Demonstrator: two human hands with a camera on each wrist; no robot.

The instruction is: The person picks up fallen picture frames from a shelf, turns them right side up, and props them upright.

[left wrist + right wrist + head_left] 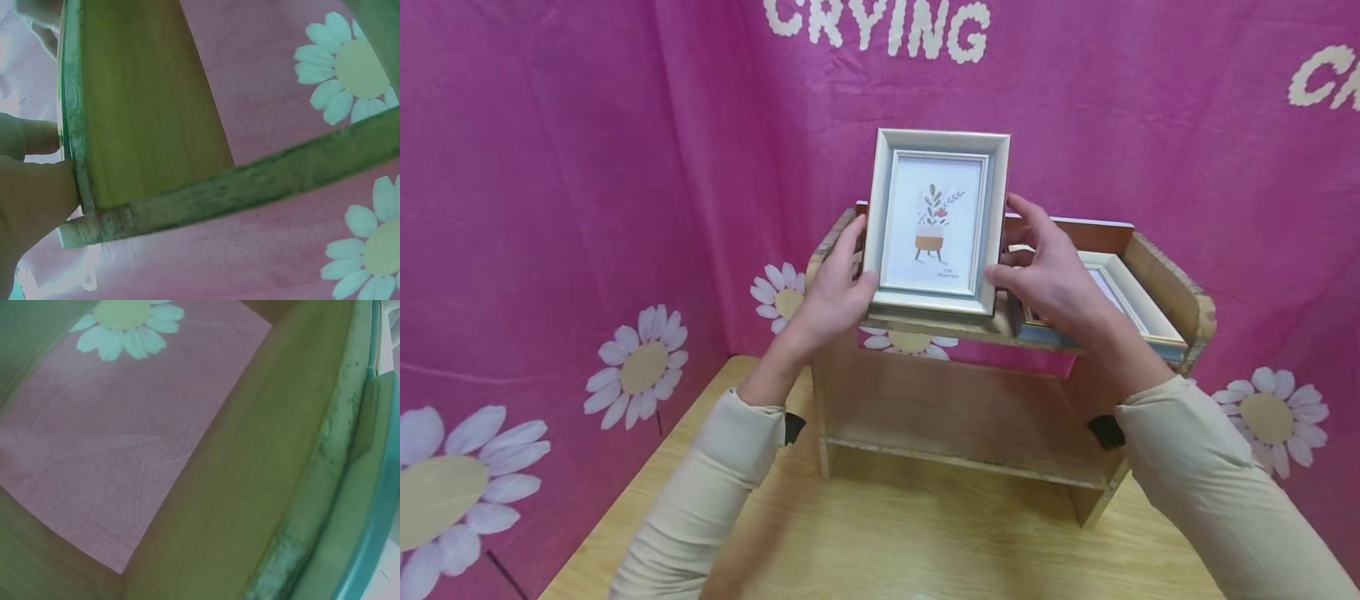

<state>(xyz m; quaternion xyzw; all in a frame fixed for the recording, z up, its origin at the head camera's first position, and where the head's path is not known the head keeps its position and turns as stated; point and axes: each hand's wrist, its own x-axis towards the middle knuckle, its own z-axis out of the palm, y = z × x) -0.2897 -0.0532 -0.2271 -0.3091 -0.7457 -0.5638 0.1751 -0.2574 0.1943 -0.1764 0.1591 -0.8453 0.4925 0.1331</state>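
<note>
Two cream sleeves, the left point(700, 500) and the right point(1232, 500), are coming up nearest the camera, their soft fabric wrinkling and bunching below the cuffs. A small dark block point(793, 427) is showing beside the left cuff, another point(1107, 432) beside the right.

Between the hands, a frame point(934, 250) is standing nearly upright, leaning slightly, at the front edge of the shelf point(1180, 287), left of that edge's middle; whether its base is touching the wood I cannot tell. Its stepped rectangular moulding is catching light in smooth cream, with a grey-blue inner band. Inside, a white print point(934, 208) is showing leafy stems in a rounded, three-legged pot.

The left hand point(835, 292) is gripping the frame's left side, and the right hand point(1052, 267) is gripping its right side, thumb near the lower corner.

A second frame point(1142, 304), cream with a blue-grey outer side, is lying flat at the shelf's front right corner, partly behind the right hand and jutting past the front edge.

The shelf is showing brown wood with rough, worn edges and curved end panels; a reddish-brown strip point(1097, 236) is running along its back edge. It is standing on a pale wood-grain surface point(970, 542). Behind, creased magenta cloth point(700, 125) is hanging, printed with white-petalled daisies point(643, 368) and bobbly cream letters point(880, 25).
</note>
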